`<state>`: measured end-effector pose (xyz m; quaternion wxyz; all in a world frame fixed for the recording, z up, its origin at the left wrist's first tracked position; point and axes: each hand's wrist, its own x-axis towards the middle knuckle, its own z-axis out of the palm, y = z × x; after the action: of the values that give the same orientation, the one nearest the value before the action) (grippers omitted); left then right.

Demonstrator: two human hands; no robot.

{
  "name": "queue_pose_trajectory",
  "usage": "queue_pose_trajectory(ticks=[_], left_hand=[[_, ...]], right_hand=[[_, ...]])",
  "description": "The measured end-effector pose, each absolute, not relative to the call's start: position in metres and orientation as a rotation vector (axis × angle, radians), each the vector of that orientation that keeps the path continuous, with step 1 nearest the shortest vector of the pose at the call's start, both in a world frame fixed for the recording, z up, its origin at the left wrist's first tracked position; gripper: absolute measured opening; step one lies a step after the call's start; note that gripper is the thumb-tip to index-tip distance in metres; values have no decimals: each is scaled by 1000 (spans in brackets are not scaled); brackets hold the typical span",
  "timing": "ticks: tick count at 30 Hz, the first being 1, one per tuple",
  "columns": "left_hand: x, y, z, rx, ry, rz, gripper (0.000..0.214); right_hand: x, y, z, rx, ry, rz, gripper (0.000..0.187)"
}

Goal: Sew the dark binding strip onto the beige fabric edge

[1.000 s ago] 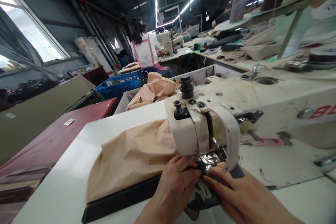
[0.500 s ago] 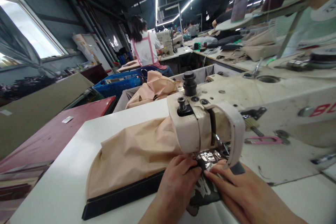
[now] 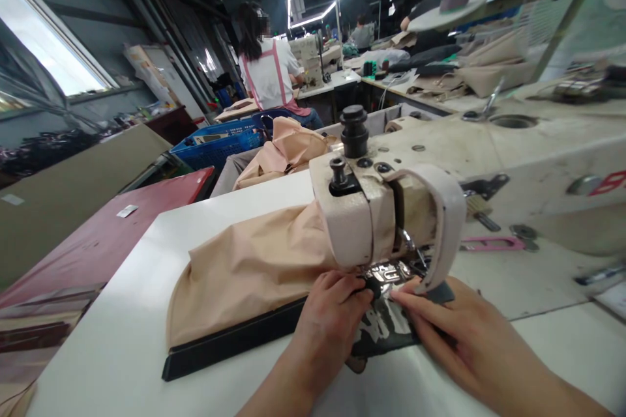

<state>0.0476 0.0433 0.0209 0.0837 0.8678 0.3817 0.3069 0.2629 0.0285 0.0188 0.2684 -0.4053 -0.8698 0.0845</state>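
A tan piece of soft sheet material (image 3: 249,267) lies on the white table, left of and partly behind the sewing machine head (image 3: 362,208). Along its near edge runs a black band (image 3: 235,339). My left hand (image 3: 330,322) grips this band close to the needle area, fingers curled over it. My right hand (image 3: 454,326) is just right of the presser area, its fingers pressed together at the metal plate (image 3: 388,270); what they pinch is hidden. Between my hands, a worn black plate (image 3: 386,329) with bare silvery patches shows below the needle area.
Behind the machine, more tan material (image 3: 288,146) is heaped in a grey-sided bin. A blue basket (image 3: 215,143) stands left of it, near a red-topped surface (image 3: 132,228). A pink tool (image 3: 493,244) lies on the machine bed. A person (image 3: 268,71) sits ahead at another machine.
The view has shifted slightly. My right hand has moved a little right, away from my left hand, exposing more of the patchy black plate. My left hand keeps its grip on the band.
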Motion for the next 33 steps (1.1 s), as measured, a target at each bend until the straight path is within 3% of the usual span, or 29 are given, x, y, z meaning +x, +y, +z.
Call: queue_pose_trajectory(ticks=[13,22,33], left_hand=[[51,43,24,2488,1145,921,19],[49,52,26,2496,1149,891,20],[46,68,24,2510,1290,894,27]], right_hand=[[259,28,12,-1033,-2482,30,39],[254,31,15,-1048,-2497,-99,37],[254,31,13,-1112,-2472,58,45]])
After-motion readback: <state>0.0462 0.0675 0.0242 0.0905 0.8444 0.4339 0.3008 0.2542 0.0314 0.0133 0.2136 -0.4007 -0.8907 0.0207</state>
